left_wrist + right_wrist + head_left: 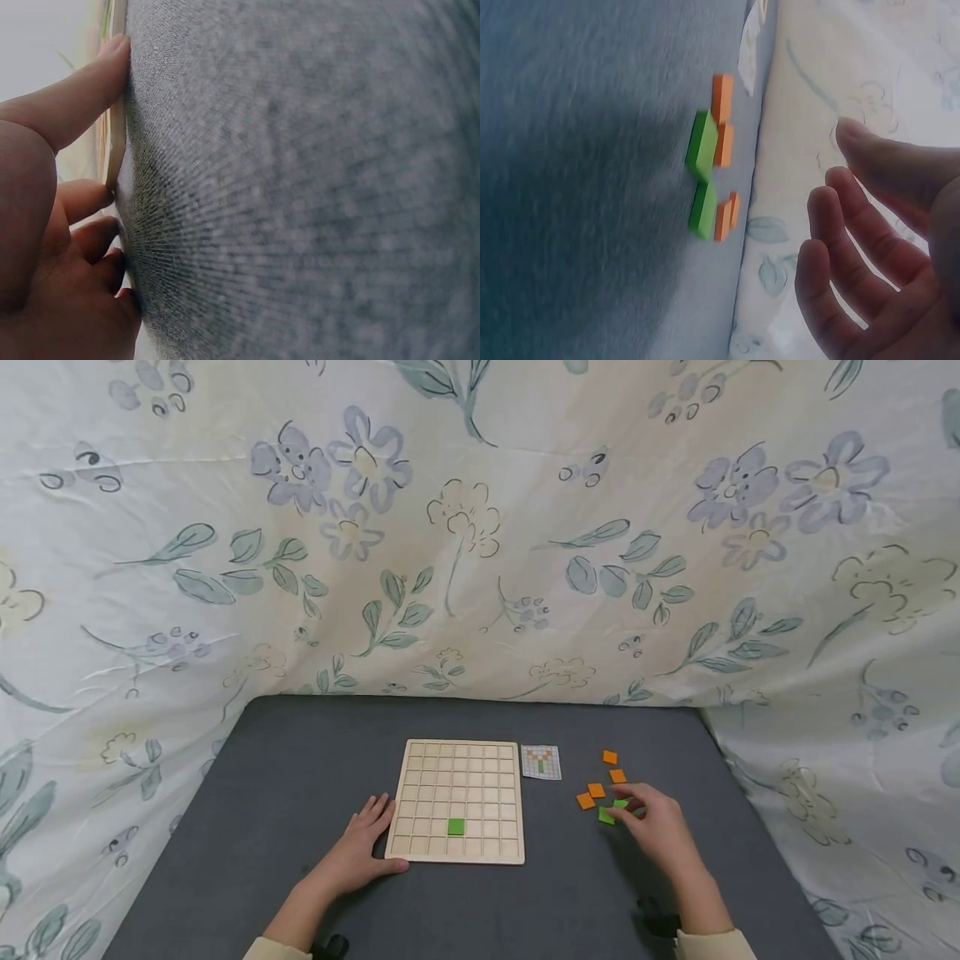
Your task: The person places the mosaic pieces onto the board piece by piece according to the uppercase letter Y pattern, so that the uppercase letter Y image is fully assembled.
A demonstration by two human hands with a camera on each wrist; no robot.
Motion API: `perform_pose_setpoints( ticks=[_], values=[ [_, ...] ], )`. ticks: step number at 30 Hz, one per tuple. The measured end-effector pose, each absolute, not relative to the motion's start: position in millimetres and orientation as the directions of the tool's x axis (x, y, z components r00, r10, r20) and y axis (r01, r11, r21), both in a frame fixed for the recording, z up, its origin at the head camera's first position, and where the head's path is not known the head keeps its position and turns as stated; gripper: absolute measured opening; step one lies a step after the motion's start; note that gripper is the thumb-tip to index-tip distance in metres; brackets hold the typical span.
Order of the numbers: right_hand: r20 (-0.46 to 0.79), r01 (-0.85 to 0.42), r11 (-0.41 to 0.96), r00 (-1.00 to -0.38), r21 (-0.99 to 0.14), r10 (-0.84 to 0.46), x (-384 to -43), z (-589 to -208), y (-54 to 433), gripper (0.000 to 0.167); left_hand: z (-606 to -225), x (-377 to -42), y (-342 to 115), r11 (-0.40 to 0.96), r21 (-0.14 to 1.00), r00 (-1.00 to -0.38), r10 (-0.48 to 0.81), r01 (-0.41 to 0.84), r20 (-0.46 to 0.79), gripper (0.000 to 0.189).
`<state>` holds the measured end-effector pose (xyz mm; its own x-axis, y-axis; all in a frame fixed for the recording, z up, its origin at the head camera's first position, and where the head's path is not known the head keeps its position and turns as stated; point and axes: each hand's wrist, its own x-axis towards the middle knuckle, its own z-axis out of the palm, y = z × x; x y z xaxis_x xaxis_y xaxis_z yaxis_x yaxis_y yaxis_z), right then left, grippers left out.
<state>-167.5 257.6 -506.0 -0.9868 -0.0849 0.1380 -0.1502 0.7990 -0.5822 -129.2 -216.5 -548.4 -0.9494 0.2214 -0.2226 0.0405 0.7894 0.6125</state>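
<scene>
A square wooden grid board [491,789] lies on the table, with one green tile [456,827] in a lower cell near its middle. My left hand [358,852] rests at its near left corner, fingers spread along the left side and thumb at the front edge. Over to the right, my right hand [660,827] hovers above two loose green tiles [701,146]. The right wrist view shows its fingers loosely bent, apart from the thumb, with nothing between them. Several orange tiles [586,802] lie just beyond the green ones.
A small card [542,762] printed with a coloured grid pattern lies beside the board's upper right corner. The dark grey tabletop [315,760] meets a floral cloth [480,568] hanging at the back and along both sides.
</scene>
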Motion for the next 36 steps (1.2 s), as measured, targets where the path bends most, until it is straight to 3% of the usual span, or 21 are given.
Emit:
perform_pose_setpoints(
  ticks=[6,17,36],
  values=[
    [0.075,-0.090,0.790,-0.996,-0.607,-0.056,-170.7,-509.1,271.7,0.041,-548.8,-130.2,-216.6,0.790,0.611,-0.951,0.224,0.048,-0.215,0.106],
    [-0.151,0.078,0.830,-0.988,-0.553,-0.008,-188.3,-531.1,285.0,0.049,-551.1,-129.6,-217.5,0.795,0.605,-0.951,0.211,0.033,-0.225,0.107],
    [-0.095,0.032,0.868,-0.995,-0.496,-0.017,-198.4,-535.6,276.9,0.030,-551.2,-129.4,-219.0,0.787,0.616,-0.951,0.215,0.032,-0.225,0.108]
  ],
)
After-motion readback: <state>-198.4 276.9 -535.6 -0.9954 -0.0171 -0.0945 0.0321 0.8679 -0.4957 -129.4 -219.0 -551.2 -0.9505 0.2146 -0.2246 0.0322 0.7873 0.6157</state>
